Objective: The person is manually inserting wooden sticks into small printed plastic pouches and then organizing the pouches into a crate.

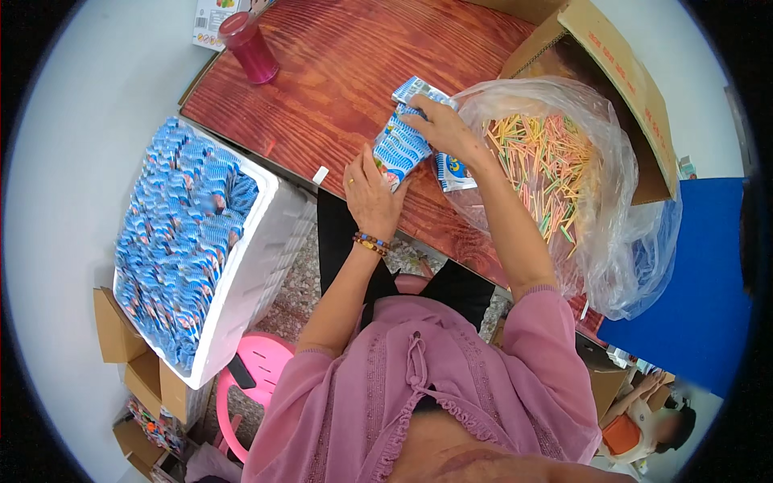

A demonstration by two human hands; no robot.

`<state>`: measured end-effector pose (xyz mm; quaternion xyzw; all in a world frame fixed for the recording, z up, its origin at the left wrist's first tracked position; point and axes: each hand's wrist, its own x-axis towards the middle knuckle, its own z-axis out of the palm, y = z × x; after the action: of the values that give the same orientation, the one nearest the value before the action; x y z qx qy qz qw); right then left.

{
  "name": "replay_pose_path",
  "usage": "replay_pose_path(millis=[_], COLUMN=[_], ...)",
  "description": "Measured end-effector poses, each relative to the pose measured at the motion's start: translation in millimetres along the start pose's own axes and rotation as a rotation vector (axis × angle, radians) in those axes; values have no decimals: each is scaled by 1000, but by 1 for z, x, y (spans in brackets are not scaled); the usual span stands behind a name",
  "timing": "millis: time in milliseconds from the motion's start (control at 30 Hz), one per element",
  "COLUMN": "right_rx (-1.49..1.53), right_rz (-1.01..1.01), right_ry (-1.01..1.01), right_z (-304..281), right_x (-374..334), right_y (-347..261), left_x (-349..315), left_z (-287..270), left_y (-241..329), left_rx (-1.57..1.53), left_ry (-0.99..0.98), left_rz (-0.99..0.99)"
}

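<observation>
A blue-and-white striped packet point(402, 147) is between my hands over the red-brown wooden table. My left hand point(372, 191), with beaded bracelets on its wrist, grips the packet's lower end, fingers along its side. My right hand point(441, 127) has its fingers closed at the packet's upper end; the fingertips are partly hidden. Just beyond the right hand lies another such packet point(420, 89), partly covered. A third packet point(455, 174) rests below my right wrist. To the right, a clear plastic bag point(616, 145) holds a heap of thin pastel-coloured sticks point(547, 161).
A white foam box point(270, 213) full of blue packets point(177, 241) stands left of the table point(338, 56). A lidded pink cup point(256, 58) is at the far left. An open cardboard box point(624, 72) stands behind the bag. A pink stool point(262, 362) and another person point(640, 423) are below.
</observation>
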<state>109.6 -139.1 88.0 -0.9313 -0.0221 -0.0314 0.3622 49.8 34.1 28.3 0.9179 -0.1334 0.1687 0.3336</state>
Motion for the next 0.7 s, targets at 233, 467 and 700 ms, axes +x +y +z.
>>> replay_pose_path(millis=[233, 467, 700], right_rx=[250, 230, 437], right_rz=[-28, -100, -185], right_ry=[4, 1, -254], right_z=[22, 13, 114], right_x=[-27, -48, -47], right_y=[-8, -87, -203], left_x=[-2, -12, -72], left_z=[0, -46, -171], left_y=[-18, -30, -113], left_rx=[-232, -435, -257], left_ry=[50, 241, 385], left_rz=[67, 114, -35])
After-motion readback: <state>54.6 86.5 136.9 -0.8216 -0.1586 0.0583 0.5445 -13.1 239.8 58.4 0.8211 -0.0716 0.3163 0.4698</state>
